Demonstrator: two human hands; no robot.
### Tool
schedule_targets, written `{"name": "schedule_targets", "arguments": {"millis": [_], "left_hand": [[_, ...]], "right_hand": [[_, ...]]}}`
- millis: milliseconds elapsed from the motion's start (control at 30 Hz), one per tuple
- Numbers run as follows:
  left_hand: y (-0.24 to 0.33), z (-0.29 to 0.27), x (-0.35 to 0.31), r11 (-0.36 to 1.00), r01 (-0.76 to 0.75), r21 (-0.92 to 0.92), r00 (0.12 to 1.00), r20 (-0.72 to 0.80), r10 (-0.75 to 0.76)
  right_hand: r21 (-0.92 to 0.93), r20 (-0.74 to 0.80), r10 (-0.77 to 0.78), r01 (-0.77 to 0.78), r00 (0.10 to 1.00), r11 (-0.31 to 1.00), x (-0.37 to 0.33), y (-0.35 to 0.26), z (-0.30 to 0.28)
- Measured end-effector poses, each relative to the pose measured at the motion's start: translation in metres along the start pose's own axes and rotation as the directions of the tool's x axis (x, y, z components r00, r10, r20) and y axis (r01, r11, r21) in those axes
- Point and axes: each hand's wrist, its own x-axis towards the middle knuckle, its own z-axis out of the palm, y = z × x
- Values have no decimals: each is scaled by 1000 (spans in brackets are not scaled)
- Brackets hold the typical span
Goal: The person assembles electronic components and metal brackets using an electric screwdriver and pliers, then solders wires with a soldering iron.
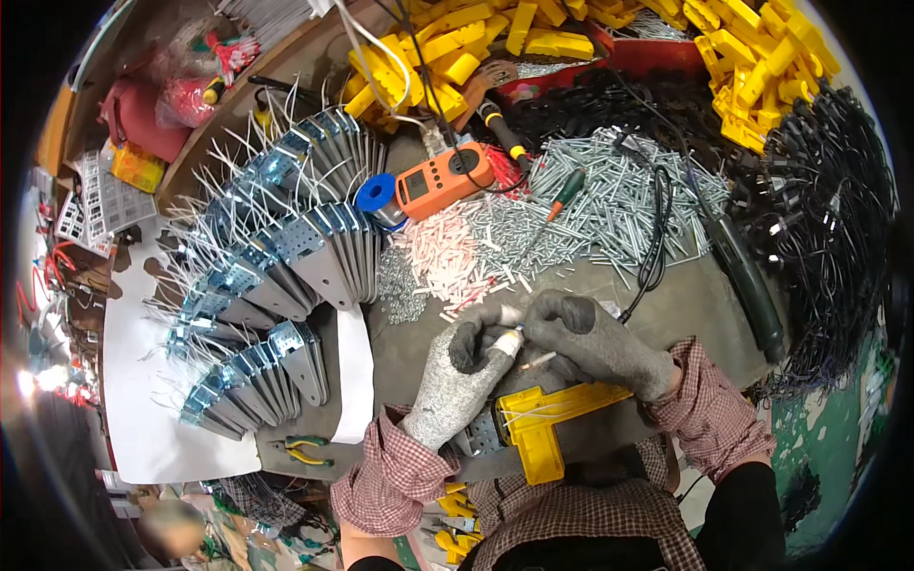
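My left hand, in a grey glove with pale wrapping on the fingertips, meets my right hand at the middle of the workbench. The fingers of both gloved hands are closed in a pinch around something small, mostly hidden between them. Just below, a yellow plastic housing lies at the bench's near edge, with thin white wires across it. Beside the housing, partly under my left wrist, is a perforated metal plate. A short white-tipped piece shows beneath my fingers.
Rows of grey metal blades with white wires fill the left side. Beyond my hands lie long screws, pale pink sleeves, an orange meter and a blue spool. A dark corded tool lies right; pliers lie near left.
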Motion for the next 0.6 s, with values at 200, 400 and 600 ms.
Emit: {"name": "schedule_targets", "arguments": {"millis": [200, 400, 600], "left_hand": [[1, -8, -8, 833, -332, 442, 941, 90, 327], [0, -10, -14, 361, -499, 788, 833, 319, 453], [-7, -16, -23, 966, 144, -214, 987, -39, -156]], "right_hand": [[9, 41, -88, 88, 995, 996, 2, 19, 0], [-120, 32, -131, 134, 991, 984, -5, 2, 1], [-61, 60, -82, 86, 995, 994, -7, 1, 2]]}}
